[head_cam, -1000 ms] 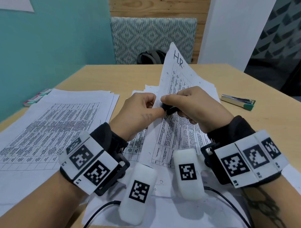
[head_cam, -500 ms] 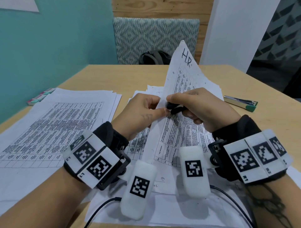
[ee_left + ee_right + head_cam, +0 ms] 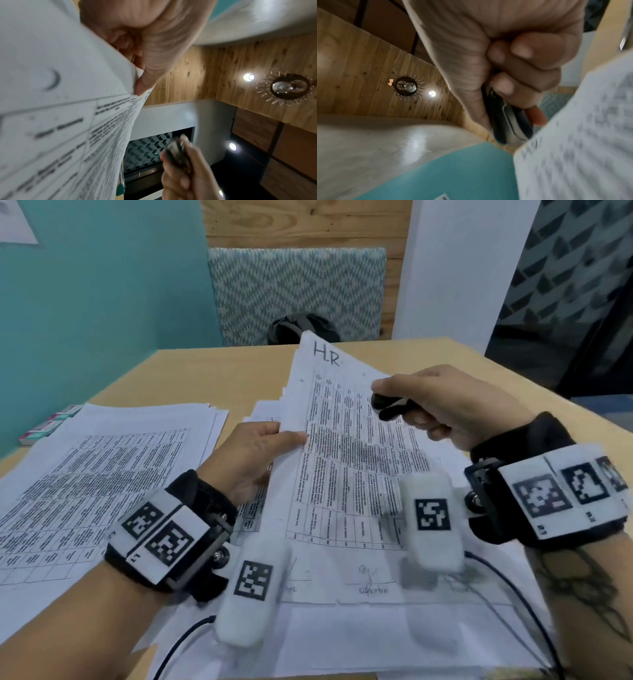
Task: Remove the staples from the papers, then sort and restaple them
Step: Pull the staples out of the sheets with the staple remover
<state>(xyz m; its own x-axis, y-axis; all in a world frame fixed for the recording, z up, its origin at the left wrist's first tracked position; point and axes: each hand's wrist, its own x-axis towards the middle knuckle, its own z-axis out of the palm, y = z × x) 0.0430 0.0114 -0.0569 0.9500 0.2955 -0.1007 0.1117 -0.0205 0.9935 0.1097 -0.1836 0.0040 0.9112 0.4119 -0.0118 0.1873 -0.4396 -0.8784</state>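
Note:
A printed sheet marked "H.R" (image 3: 342, 446) stands tilted up from the table, its left edge pinched between the thumb and fingers of my left hand (image 3: 270, 440). The left wrist view shows the same sheet (image 3: 65, 108) with the thumb of that hand (image 3: 145, 75) on its edge. My right hand (image 3: 428, 402) hovers to the right of the sheet's top and grips a small black staple remover (image 3: 390, 405); its black and metal jaws (image 3: 510, 121) show in the right wrist view, next to the blurred paper (image 3: 582, 128). More papers lie flat under both hands.
A large stack of printed sheets (image 3: 89, 474) lies at left on the wooden table (image 3: 212, 371). Small staple boxes (image 3: 48, 426) sit at the far left edge. A patterned chair (image 3: 298, 292) with a dark bag stands behind the table. Cables run from my wrists.
My right hand with the staple remover has pulled away from the sheet's left edge, up and to the right. The left hand keeps its pinch on the sheet, which now leans further over.

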